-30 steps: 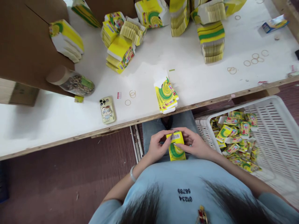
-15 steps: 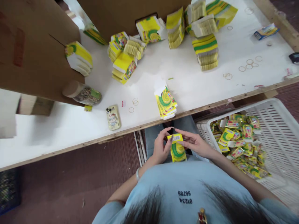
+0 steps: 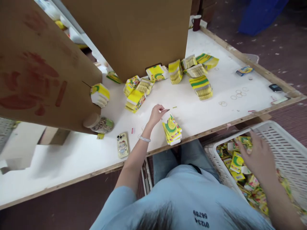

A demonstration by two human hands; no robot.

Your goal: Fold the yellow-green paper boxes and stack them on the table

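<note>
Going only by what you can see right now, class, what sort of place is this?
Probably a small packing workshop: bundles of yellow cartons stand on a long white worktable, and a white plastic crate beside the person holds many small yellow packs.

right hand (image 3: 260,158): blurred, fingers seemingly spread | packets (image 3: 237,162): partly hidden | basket (image 3: 285,150): cut off right

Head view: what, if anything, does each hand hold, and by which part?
Left hand, at the flap end of the carton stack: whether it pinches one cannot be told. Right hand, over the white basket: nothing visibly held, palm hidden.
</note>
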